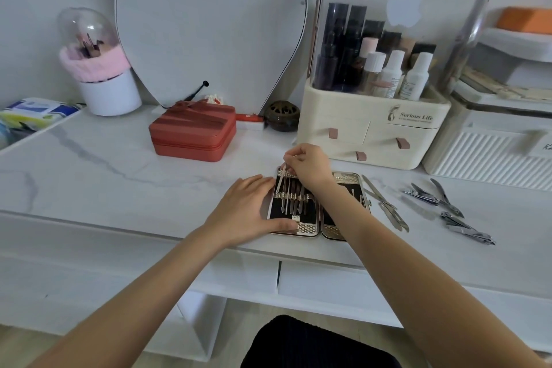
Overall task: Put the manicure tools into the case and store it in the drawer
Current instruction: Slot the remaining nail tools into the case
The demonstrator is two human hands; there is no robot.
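Steel tools half sorted: the case point(319, 206) lies open on the marble desk point(119, 176), its left half already holding a row of slim implements under the straps. Left hand point(245, 212) lies flat, fingers straight, pressing the case's left edge. Right hand point(307, 166) pinches a thin tool point(280, 178), feeding it down into a strap slot. Still loose to the right of the case: files point(385, 206) and several clippers point(448, 206). Case not yet shut; the desk drawer point(337, 281) below looks closed. Roughly midway, I judge.
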